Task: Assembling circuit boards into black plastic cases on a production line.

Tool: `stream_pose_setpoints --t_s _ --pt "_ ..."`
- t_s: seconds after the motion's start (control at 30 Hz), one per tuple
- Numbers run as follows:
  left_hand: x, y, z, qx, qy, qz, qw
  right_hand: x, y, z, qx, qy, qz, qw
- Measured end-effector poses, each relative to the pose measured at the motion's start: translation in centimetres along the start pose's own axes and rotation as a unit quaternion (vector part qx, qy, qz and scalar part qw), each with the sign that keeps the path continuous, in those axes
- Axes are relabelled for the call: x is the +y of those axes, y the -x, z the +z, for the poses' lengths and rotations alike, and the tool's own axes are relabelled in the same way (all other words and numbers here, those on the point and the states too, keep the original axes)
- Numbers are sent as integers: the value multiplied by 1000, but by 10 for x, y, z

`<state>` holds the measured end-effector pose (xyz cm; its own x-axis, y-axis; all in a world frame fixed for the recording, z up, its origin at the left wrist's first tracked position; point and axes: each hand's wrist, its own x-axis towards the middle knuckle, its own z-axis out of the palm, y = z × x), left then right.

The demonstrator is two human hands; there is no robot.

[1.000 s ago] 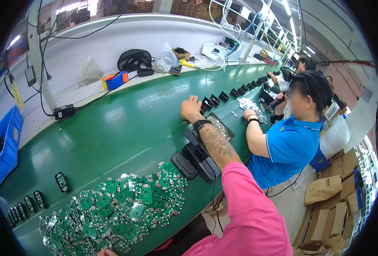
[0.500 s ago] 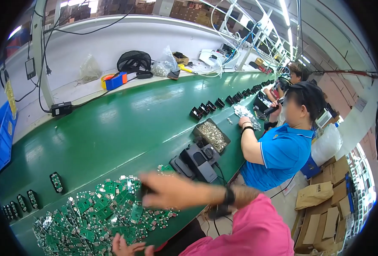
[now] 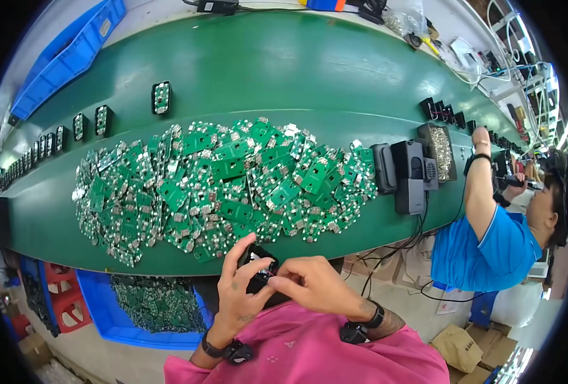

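My left hand point(image 3: 240, 297) is closed around a small black plastic housing point(image 3: 253, 251) with bright metal and electronic parts inside, tilted just off the bench's front edge. The thumb and fingers of my right hand point(image 3: 313, 285) are pinched at the housing's open side. A thin reddish strand shows by these fingertips, but what they grip is too small to make out. Directly beyond both hands lies a wide heap of green circuit boards point(image 3: 226, 169) on the green bench point(image 3: 245, 70).
Black housings fitted with boards, one of them apart point(image 3: 162, 98), line the bench's left side. Black power tool chargers point(image 3: 409, 176) and a tray of small metal parts point(image 3: 439, 152) stand right. A blue crate of boards point(image 3: 111, 320) sits below. A co-worker in blue point(image 3: 489, 253) works at right.
My view has swung down and left. My right hand, earlier stretched over the heap with a dark object, is now drawn in beside my left, which has closed on the black housing.
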<state>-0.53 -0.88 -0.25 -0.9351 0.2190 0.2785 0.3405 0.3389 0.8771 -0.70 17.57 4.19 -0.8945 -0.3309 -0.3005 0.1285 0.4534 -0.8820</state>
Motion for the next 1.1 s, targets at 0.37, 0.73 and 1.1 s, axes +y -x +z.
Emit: stream_pose_setpoints --t_s 0.37,0.73,1.1 --pt "13 -3 -6 -80 20 4 997 13 13 0 55 -6 -21 998" --pt "4 2 4 -20 62 -125 990 5 -34 -58 311 341 -125 879" --pt "15 0 7 -21 91 -156 983 47 -63 -88 355 378 -237 821"
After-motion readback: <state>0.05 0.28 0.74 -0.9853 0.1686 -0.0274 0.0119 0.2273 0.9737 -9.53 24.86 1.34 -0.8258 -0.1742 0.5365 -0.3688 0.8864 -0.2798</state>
